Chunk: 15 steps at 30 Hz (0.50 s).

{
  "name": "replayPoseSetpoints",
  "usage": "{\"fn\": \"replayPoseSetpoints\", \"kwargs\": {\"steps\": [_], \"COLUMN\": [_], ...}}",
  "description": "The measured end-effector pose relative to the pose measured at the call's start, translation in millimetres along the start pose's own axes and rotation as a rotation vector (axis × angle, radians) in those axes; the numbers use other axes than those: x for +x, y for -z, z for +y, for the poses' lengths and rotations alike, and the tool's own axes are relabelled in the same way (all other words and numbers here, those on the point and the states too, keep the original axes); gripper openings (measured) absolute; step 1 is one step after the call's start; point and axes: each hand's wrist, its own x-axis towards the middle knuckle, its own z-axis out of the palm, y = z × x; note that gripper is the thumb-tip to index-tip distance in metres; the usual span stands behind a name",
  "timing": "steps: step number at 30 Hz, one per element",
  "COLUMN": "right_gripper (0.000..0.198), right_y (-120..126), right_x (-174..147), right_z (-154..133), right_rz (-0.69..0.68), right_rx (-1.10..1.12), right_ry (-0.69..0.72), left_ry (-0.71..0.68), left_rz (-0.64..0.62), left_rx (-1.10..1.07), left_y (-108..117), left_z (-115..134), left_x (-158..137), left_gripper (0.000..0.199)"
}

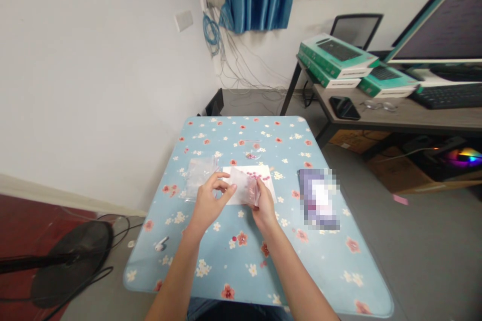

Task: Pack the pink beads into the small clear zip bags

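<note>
Over the middle of the table, my right hand [263,206] grips a small clear plastic bag [251,189] by its right side. Pink pieces show through the lower right part of the bag. My left hand [214,199] is at the bag's left edge, thumb and fingertips closed on it and the index finger raised a little. Beneath the bag lies a white sheet [270,191], with several small pink pieces [258,175] on its upper part. More clear plastic bags [199,173] lie flat just left of my left hand.
The flowered tablecloth [241,271] also bears a white earbud [161,244], a red bead [234,238], a clear piece with pink bits [251,155] and a blurred purple packet [319,199]. A desk [406,118] with green keyboard boxes [335,57] stands to the right.
</note>
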Motion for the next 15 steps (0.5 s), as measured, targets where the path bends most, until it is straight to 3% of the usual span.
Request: {"fn": "replayPoseSetpoints", "kwargs": {"steps": [3, 9, 15], "right_gripper": [0.030, 0.032, 0.030], "right_y": [1, -1, 0], "right_x": [2, 1, 1], "right_z": [0, 0, -2], "right_rz": [0.045, 0.006, -0.020], "right_rx": [-0.011, -0.003, 0.072], "right_ry": [0.054, 0.082, -0.068], "left_ry": [0.003, 0.013, -0.034], "left_rz": [-0.021, -0.040, -0.032], "left_rx": [0.058, 0.078, 0.047], "left_y": [1, 8, 15], "left_z": [-1, -5, -12], "left_x": [-3, -4, -2], "left_gripper": [0.025, 0.025, 0.019]}}
